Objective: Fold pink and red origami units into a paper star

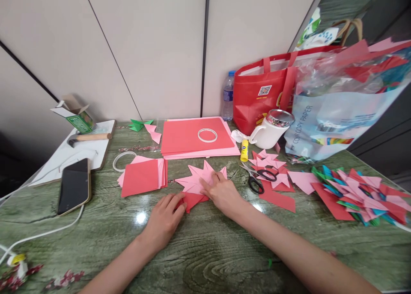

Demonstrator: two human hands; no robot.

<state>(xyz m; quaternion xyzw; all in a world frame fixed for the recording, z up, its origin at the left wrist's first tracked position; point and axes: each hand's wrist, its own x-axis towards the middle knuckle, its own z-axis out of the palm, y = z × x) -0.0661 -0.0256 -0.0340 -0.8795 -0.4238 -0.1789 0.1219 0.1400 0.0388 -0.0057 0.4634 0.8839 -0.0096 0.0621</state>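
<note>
A spiky pink folded-paper star (pixel 201 176) lies on the green table (pixel 205 247), with a red folded piece (pixel 193 198) tucked at its near edge. My left hand (pixel 165 219) rests flat beside the red piece, its fingertips touching it. My right hand (pixel 221 193) presses down on the pink star, fingers bent and together on the paper. Neither hand lifts anything off the table.
A stack of red squares (pixel 141 178) lies left, larger red sheets (pixel 195 138) with a tape ring (pixel 207 135) behind. Scissors (pixel 258 176), a glue stick (pixel 244 150), a white mug (pixel 271 131), a phone (pixel 74 185), a red bag (pixel 261 93) and piles of folded pieces (pixel 359 195) surround the hands.
</note>
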